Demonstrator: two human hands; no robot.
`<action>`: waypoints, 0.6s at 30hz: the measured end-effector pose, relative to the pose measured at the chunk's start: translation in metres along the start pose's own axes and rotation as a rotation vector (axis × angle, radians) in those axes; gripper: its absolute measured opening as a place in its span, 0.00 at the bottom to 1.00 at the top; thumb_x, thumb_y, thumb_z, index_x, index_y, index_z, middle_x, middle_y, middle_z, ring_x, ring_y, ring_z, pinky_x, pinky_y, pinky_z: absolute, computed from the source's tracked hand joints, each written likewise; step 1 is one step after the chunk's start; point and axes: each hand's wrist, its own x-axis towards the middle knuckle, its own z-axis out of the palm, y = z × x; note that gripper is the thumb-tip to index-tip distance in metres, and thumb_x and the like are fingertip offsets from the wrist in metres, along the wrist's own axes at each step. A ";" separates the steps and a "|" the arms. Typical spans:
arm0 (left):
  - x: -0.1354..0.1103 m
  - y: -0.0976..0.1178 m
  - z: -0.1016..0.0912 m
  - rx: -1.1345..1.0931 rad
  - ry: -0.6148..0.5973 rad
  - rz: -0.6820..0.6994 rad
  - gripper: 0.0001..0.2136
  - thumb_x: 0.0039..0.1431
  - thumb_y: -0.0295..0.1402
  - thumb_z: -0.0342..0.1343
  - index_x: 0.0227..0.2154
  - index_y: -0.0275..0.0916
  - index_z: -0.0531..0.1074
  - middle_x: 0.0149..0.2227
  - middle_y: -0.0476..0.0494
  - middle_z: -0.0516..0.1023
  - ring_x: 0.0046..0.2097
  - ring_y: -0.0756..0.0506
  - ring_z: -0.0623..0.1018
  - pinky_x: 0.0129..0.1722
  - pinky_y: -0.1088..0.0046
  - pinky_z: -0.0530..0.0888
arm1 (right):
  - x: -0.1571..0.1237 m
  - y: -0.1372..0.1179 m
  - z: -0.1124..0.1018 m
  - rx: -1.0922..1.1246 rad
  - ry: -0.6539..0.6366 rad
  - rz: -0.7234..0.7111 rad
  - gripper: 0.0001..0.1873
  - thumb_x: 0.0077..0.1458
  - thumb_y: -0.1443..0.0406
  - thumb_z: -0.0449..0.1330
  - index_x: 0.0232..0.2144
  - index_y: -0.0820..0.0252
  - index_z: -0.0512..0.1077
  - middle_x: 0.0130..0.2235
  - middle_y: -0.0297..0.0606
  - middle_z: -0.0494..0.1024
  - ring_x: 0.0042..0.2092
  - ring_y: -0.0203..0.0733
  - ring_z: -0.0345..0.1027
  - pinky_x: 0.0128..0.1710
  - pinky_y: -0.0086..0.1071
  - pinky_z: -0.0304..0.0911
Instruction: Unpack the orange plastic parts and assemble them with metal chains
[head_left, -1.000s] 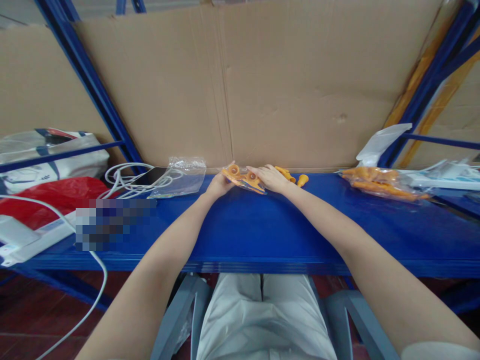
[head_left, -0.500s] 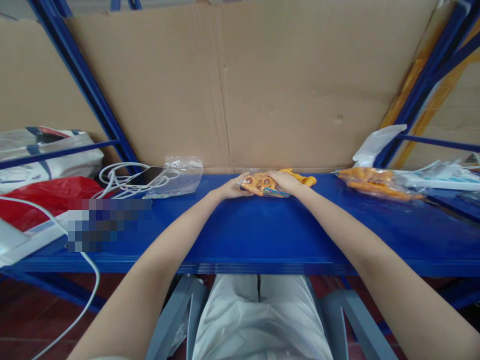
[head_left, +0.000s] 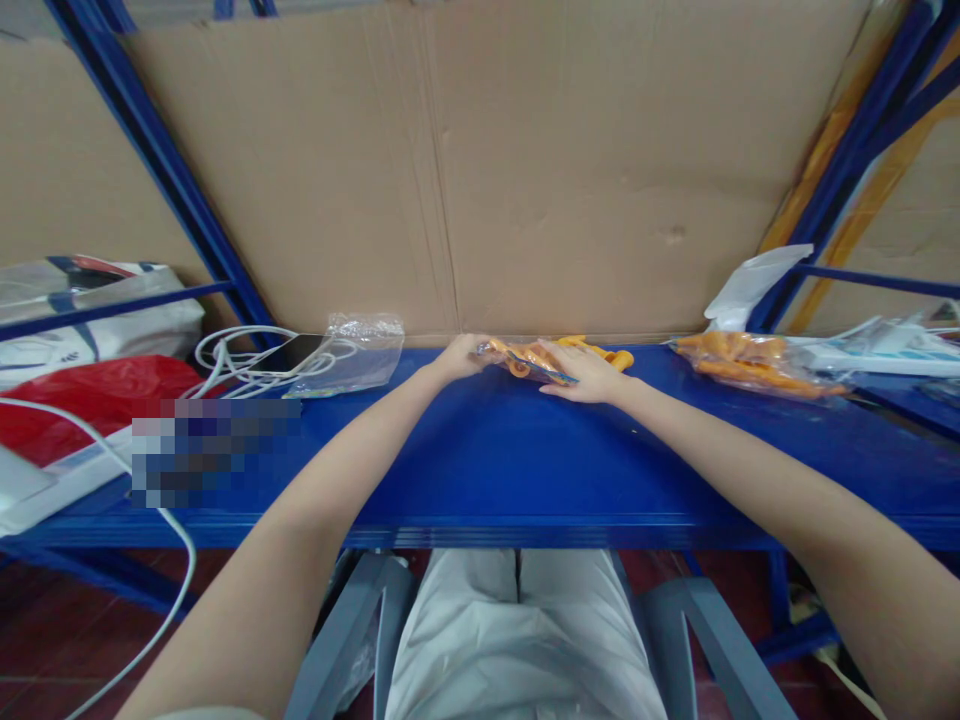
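Observation:
A clear plastic bag of orange plastic parts [head_left: 517, 361] lies across the blue tabletop near the cardboard backing, tilted, with a dark printed strip along its near edge. My left hand [head_left: 459, 358] is closed on the bag's left end; its fingertips are partly hidden. At the right end, my right hand [head_left: 591, 376] grips the bag, fingers over the top and thumb at the near edge. Just behind my right hand are loose yellow-orange plastic pieces [head_left: 619, 359], partly covered by it.
Another bag of orange parts [head_left: 739, 362] lies to the right, beside white packaging [head_left: 862, 350]. On the left are an empty clear bag [head_left: 367, 350], a coiled white cable [head_left: 217, 352], a dark phone-like slab [head_left: 296, 352] and a red bag [head_left: 97, 395]. Cardboard [head_left: 562, 180] walls the back.
The bag has tipped, so its broad face with round openings shows less. My right hand has shifted right and toward me, its thumb now at the near edge. My left hand stays at the left end.

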 end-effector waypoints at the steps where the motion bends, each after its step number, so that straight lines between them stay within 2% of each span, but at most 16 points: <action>1: 0.001 -0.001 0.000 0.010 -0.007 -0.024 0.14 0.60 0.40 0.60 0.42 0.36 0.81 0.36 0.42 0.85 0.31 0.47 0.81 0.30 0.75 0.74 | -0.003 -0.004 -0.002 -0.009 0.014 -0.010 0.42 0.63 0.47 0.55 0.70 0.63 0.55 0.67 0.56 0.65 0.67 0.61 0.61 0.63 0.57 0.58; 4: 0.001 -0.004 0.001 0.042 0.026 -0.075 0.15 0.60 0.39 0.60 0.44 0.35 0.81 0.35 0.42 0.84 0.25 0.49 0.77 0.26 0.76 0.72 | -0.004 -0.012 -0.005 -0.025 0.056 0.022 0.32 0.68 0.52 0.48 0.67 0.62 0.62 0.64 0.54 0.70 0.65 0.58 0.64 0.61 0.55 0.61; 6: 0.000 -0.005 0.002 0.026 0.098 -0.081 0.19 0.60 0.38 0.61 0.52 0.36 0.78 0.37 0.42 0.85 0.24 0.51 0.76 0.26 0.76 0.73 | -0.001 -0.014 -0.006 -0.009 0.076 0.062 0.29 0.70 0.54 0.44 0.65 0.61 0.65 0.62 0.52 0.72 0.64 0.56 0.66 0.60 0.52 0.63; 8: -0.003 -0.004 0.003 -0.025 0.162 -0.055 0.25 0.60 0.36 0.61 0.60 0.39 0.72 0.42 0.41 0.85 0.25 0.51 0.77 0.26 0.76 0.74 | 0.002 -0.015 -0.006 0.014 0.075 0.082 0.29 0.71 0.54 0.42 0.64 0.60 0.66 0.62 0.50 0.73 0.63 0.53 0.67 0.60 0.50 0.63; 10: -0.006 -0.002 0.003 -0.069 0.183 -0.022 0.26 0.61 0.35 0.59 0.63 0.41 0.70 0.49 0.40 0.83 0.28 0.50 0.78 0.26 0.77 0.75 | 0.005 -0.016 -0.007 0.015 0.051 0.116 0.29 0.71 0.54 0.40 0.63 0.59 0.67 0.62 0.49 0.73 0.62 0.52 0.68 0.60 0.48 0.64; 12: -0.009 0.000 0.002 -0.067 0.171 -0.010 0.22 0.63 0.34 0.56 0.60 0.40 0.73 0.55 0.38 0.80 0.32 0.49 0.80 0.25 0.77 0.74 | 0.008 -0.017 -0.012 -0.010 0.008 0.189 0.29 0.72 0.55 0.38 0.62 0.61 0.68 0.61 0.51 0.74 0.61 0.53 0.69 0.58 0.46 0.65; 14: -0.009 0.004 0.000 -0.027 0.149 -0.028 0.18 0.64 0.34 0.53 0.55 0.40 0.77 0.57 0.38 0.79 0.32 0.48 0.80 0.24 0.77 0.74 | 0.011 -0.019 -0.020 -0.050 -0.044 0.282 0.29 0.72 0.56 0.39 0.58 0.63 0.71 0.58 0.53 0.76 0.59 0.55 0.71 0.56 0.44 0.66; 16: -0.006 0.008 -0.003 0.026 0.123 -0.075 0.16 0.66 0.35 0.52 0.50 0.39 0.80 0.52 0.40 0.82 0.27 0.50 0.79 0.24 0.77 0.73 | 0.017 -0.020 -0.030 -0.090 -0.091 0.351 0.28 0.72 0.56 0.39 0.55 0.62 0.74 0.56 0.53 0.78 0.56 0.55 0.74 0.52 0.43 0.68; 18: 0.000 0.013 -0.008 0.056 0.118 -0.147 0.16 0.68 0.40 0.51 0.45 0.37 0.81 0.39 0.41 0.85 0.22 0.51 0.76 0.25 0.77 0.73 | 0.025 -0.020 -0.042 -0.131 -0.104 0.401 0.29 0.72 0.54 0.39 0.52 0.60 0.76 0.52 0.52 0.80 0.54 0.56 0.76 0.49 0.42 0.69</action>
